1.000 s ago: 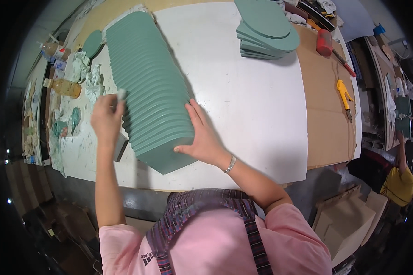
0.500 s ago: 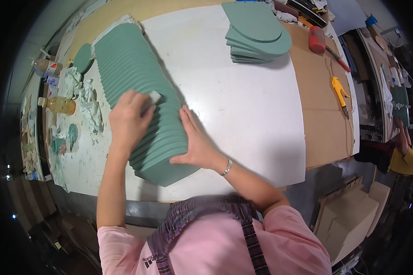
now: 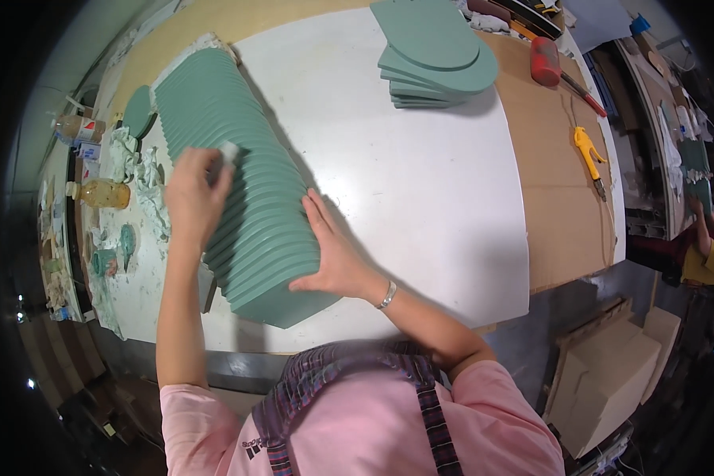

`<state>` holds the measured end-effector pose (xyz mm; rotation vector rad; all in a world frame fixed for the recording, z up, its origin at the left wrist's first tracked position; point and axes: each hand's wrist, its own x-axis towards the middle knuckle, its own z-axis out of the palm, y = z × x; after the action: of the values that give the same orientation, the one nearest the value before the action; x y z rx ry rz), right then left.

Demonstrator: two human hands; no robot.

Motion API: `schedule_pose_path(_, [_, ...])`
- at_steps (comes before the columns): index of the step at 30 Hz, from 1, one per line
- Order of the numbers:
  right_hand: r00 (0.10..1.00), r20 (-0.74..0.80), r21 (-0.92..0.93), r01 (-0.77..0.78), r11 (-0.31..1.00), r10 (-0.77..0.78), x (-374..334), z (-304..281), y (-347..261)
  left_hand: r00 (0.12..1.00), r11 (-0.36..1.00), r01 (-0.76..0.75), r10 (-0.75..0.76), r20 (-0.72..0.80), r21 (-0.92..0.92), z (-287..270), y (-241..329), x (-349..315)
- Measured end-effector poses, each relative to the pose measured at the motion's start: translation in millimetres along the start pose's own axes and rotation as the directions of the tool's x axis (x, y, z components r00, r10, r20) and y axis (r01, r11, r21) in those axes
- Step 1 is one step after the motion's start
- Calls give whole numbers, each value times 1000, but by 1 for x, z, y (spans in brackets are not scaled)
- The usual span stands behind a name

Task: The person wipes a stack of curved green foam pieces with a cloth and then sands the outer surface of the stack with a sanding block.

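Observation:
A long row of green rounded panels point(image 3: 250, 226) stands on edge, pressed together, across the white tabletop. My left hand point(image 3: 192, 194) is closed around a small pale block point(image 3: 229, 151) and holds it against the row's upper edges. The block's underside is hidden, so I cannot tell its exact kind. My right hand point(image 3: 335, 258) lies with fingers spread along the row's right side, its thumb on the near end panel. Beyond it, a fanned stack of similar flat panels point(image 3: 440, 51) rests at the far right of the table.
Crumpled stained cloths point(image 3: 151, 186), an amber-liquid bottle point(image 3: 103, 193) and a green-stained cup point(image 3: 103, 260) are at the left. A green oval piece point(image 3: 140, 111) lies behind them. On the brown board are a red mallet point(image 3: 545, 62) and yellow air gun point(image 3: 589, 151). Another person point(image 3: 702, 254) is far right.
My left hand has moved left and a little farther away along the row with the pale block. My right hand stays on the row's near right side.

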<state>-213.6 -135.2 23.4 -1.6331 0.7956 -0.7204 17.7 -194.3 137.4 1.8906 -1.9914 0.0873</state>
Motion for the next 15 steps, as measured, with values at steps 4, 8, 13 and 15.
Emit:
schedule_pose_path(4, [1000, 1, 37, -13, 999, 13, -2, 0, -4, 959, 956, 279, -271, -88, 94, 1, -86, -18])
schedule_pose_path(8, [999, -13, -37, -33, 999, 33, -4, -4, -4, 977, 979, 181, -190, -100, -89, -4, -64, -5])
schedule_pose_path(13, [1000, -11, -27, 17, 1000, -17, -1, -1, -10, 985, 982, 123, -103, -141, 142, 9, -91, 23])
schedule_pose_path(15, [1000, -15, -39, 2, 999, -3, -2, 1, -4, 939, 932, 331, -309, -151, 149, 7, -107, 33])
